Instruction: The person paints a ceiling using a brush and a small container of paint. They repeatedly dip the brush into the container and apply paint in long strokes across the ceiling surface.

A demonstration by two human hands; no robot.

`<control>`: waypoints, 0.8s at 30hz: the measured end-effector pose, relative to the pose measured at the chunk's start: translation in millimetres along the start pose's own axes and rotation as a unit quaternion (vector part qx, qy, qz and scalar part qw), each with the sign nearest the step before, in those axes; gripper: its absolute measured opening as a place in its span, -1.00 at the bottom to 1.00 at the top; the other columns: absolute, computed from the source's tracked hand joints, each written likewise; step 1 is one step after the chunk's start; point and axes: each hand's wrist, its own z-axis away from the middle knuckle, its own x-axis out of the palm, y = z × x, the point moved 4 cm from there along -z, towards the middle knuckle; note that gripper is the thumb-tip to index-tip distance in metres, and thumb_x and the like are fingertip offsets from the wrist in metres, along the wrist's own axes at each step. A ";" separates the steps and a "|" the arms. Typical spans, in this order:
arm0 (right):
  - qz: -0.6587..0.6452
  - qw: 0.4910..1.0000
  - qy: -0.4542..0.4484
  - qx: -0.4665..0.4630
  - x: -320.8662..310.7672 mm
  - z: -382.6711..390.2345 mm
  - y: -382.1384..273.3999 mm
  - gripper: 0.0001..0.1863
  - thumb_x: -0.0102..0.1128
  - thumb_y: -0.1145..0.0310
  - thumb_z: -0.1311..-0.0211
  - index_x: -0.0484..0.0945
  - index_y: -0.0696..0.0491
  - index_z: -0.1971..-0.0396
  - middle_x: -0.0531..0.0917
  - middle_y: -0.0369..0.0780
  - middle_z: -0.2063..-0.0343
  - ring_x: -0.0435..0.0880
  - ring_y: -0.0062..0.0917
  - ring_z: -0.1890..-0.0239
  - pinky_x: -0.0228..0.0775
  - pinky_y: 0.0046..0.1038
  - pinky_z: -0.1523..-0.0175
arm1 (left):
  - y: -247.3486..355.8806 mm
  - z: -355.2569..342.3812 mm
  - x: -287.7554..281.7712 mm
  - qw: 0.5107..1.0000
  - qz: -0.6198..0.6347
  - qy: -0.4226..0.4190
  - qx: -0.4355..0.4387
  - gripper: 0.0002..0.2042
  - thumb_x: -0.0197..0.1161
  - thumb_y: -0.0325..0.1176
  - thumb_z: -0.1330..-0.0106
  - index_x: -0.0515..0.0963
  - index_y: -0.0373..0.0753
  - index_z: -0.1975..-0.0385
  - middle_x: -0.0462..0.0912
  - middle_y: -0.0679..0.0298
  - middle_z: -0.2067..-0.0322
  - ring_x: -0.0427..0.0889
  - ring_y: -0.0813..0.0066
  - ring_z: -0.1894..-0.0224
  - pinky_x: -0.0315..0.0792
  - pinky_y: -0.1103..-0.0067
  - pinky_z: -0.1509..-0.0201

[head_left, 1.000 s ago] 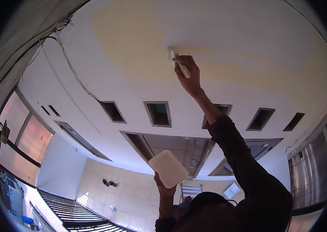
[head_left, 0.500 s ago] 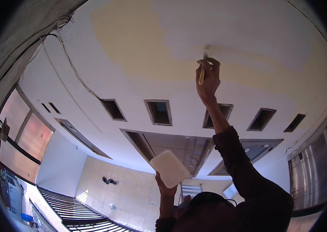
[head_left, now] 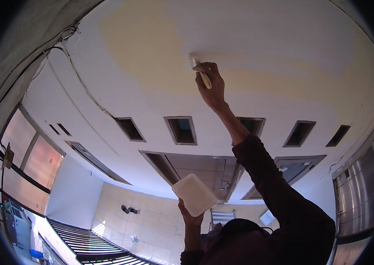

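Observation:
My right hand (head_left: 213, 90) is raised against the white wall (head_left: 257, 31), fingers closed around a paintbrush with a pale yellow handle (head_left: 206, 80). The whitish bristles (head_left: 191, 59) touch the wall at the border of a broad patch of pale yellow (head_left: 138, 48). Lower down, my left hand (head_left: 190, 216) grips a white rectangular plastic container (head_left: 194, 194) from underneath; what it contains is hard to make out.
Small framed openings (head_left: 180, 130) and a door (head_left: 200, 170) are in the wall. Loose cables (head_left: 81, 79) run along the left. Below are a tiled floor (head_left: 151, 225) with dark footwear (head_left: 130, 210), a metal ladder (head_left: 222, 216) behind me and a dark railing (head_left: 81, 238).
My right hand with the brush swung rightward half a second ago and is now back to the left, near where it was a second ago. My left hand and container stay almost still.

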 end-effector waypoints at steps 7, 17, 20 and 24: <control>0.177 0.974 0.138 -0.011 -147.8 3.4 32.4 -0.78 0.24 0.55 -0.26 0.65 -0.04 0.13 0.56 -0.18 0.04 0.73 -0.32 0.16 0.65 -0.30 0.19 | -3.7 -6.5 -1.3 1.000 -0.013 -0.004 -0.016 -0.35 0.09 0.20 -0.44 0.26 -0.04 -0.39 0.51 0.25 -0.20 0.54 0.16 -0.23 0.54 0.08 -0.19; 0.199 0.976 0.082 -0.032 -34.3 0.0 6.5 -0.70 0.36 0.54 -0.09 0.63 -0.09 0.17 0.50 -0.20 0.05 0.64 -0.30 0.19 0.62 -0.27 0.36 | -8.7 -8.5 -4.4 0.999 -0.040 0.011 -0.013 -0.29 0.06 0.31 -0.38 0.23 0.01 -0.40 0.44 0.22 -0.25 0.48 0.11 -0.27 0.47 -0.01 -0.25; 0.147 0.989 0.007 -0.021 2.1 -5.8 -12.5 -0.77 0.30 0.51 -0.16 0.63 -0.09 0.19 0.54 -0.21 0.08 0.66 -0.27 0.17 0.61 -0.27 0.31 | -10.0 -6.6 1.2 0.999 -0.038 -0.003 -0.020 -0.28 0.10 0.28 -0.37 0.23 0.00 -0.41 0.44 0.22 -0.26 0.48 0.09 -0.28 0.46 -0.02 -0.26; 0.010 1.000 -0.006 0.011 -10.8 -17.7 -13.4 -0.81 0.25 0.51 -0.22 0.64 -0.07 0.19 0.58 -0.21 0.11 0.67 -0.27 0.14 0.58 -0.26 0.25 | -13.3 -10.7 -2.7 0.999 -0.023 -0.015 -0.029 -0.30 0.12 0.25 -0.38 0.24 0.00 -0.41 0.47 0.23 -0.25 0.50 0.10 -0.26 0.50 0.00 -0.23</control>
